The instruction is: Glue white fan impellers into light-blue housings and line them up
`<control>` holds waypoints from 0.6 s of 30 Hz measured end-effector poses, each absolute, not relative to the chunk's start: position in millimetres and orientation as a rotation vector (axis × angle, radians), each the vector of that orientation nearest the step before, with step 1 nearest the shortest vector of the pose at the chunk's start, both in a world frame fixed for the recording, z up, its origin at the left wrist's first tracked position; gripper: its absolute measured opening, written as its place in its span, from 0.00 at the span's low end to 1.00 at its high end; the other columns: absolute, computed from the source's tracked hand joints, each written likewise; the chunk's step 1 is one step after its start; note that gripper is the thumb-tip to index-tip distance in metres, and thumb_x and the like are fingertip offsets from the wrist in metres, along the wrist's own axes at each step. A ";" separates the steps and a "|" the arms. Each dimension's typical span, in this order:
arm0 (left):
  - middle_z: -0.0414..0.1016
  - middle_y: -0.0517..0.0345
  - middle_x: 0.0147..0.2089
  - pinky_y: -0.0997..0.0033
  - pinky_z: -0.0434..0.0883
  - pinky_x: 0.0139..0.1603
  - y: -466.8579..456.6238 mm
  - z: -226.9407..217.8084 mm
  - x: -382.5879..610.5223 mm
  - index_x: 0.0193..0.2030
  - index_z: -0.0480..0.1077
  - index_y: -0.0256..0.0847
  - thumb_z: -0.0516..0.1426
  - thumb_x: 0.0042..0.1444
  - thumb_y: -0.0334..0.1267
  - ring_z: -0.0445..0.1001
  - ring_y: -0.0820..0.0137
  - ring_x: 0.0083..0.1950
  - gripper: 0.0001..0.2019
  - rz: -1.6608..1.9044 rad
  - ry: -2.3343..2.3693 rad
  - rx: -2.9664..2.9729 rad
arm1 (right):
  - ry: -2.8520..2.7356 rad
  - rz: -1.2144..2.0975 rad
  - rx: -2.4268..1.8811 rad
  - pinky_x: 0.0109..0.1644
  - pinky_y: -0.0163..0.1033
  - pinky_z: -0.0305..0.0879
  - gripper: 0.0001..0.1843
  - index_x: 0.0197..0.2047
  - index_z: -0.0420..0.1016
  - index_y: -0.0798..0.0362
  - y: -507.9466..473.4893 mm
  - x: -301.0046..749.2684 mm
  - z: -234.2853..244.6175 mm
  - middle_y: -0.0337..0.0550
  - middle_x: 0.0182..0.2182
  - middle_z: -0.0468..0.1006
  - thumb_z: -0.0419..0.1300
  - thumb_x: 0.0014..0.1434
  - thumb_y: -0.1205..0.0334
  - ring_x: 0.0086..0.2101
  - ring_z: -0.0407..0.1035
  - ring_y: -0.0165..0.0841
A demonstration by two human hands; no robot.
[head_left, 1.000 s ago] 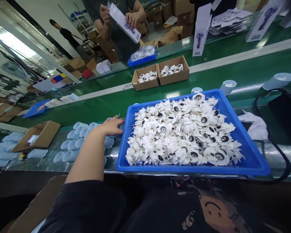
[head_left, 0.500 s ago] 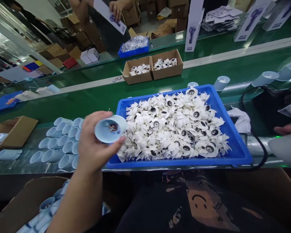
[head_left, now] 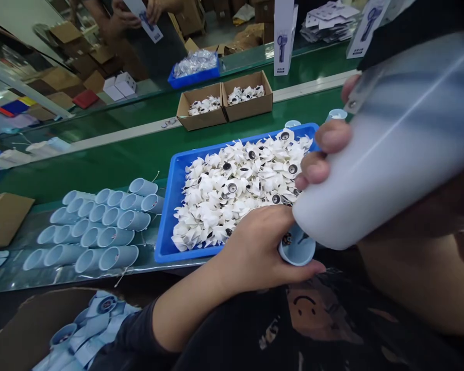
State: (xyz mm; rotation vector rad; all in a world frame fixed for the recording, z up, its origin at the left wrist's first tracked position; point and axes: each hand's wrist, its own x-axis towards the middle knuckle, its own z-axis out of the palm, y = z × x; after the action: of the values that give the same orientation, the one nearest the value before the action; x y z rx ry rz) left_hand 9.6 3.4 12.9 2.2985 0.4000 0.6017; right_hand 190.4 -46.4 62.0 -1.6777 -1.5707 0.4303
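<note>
Fingers of the left hand (head_left: 255, 250) clamp a light-blue housing (head_left: 299, 253) near the blue tray (head_left: 167, 211) of white fan impellers (head_left: 212, 206); the right hand (head_left: 334, 136) wraps a white cylinder (head_left: 386, 159), contact with the housing unclear. One careless tilt could jar it loose!

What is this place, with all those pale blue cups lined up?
Probably a factory workroom: there are rows of light-blue cups, a blue tray heaped with white fan blades, and a white box with a fan-like picture.
</note>
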 end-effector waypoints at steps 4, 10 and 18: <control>0.76 0.57 0.35 0.67 0.70 0.34 -2.9 16.8 11.3 0.38 0.69 0.40 0.69 0.48 0.47 0.75 0.66 0.35 0.18 0.621 0.415 2.250 | -1.339 0.900 -1.178 0.33 0.38 0.72 0.38 0.74 0.20 0.56 -46.9 179.9 66.1 0.58 0.55 0.67 0.13 0.67 0.46 0.43 0.74 0.38; 0.75 0.59 0.33 0.68 0.69 0.33 -5.0 15.4 12.6 0.37 0.68 0.40 0.69 0.47 0.45 0.74 0.67 0.34 0.18 0.655 0.413 2.205 | -1.280 0.828 -1.329 0.38 0.37 0.71 0.32 0.75 0.30 0.44 -52.5 189.3 55.1 0.49 0.58 0.66 0.26 0.72 0.44 0.41 0.73 0.35; 0.76 0.58 0.39 0.67 0.72 0.36 -4.2 22.4 12.6 0.43 0.70 0.42 0.70 0.48 0.48 0.76 0.66 0.38 0.20 0.522 0.426 2.162 | -1.549 0.489 -1.678 0.37 0.37 0.70 0.41 0.74 0.25 0.54 -49.1 180.9 64.7 0.55 0.60 0.65 0.44 0.72 0.43 0.42 0.74 0.37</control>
State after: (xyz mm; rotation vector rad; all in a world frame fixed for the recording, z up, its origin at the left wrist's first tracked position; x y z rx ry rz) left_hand 12.6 -4.2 22.4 2.1622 0.4256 0.5219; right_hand 180.9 -49.1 64.7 -1.6779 -1.5490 0.4886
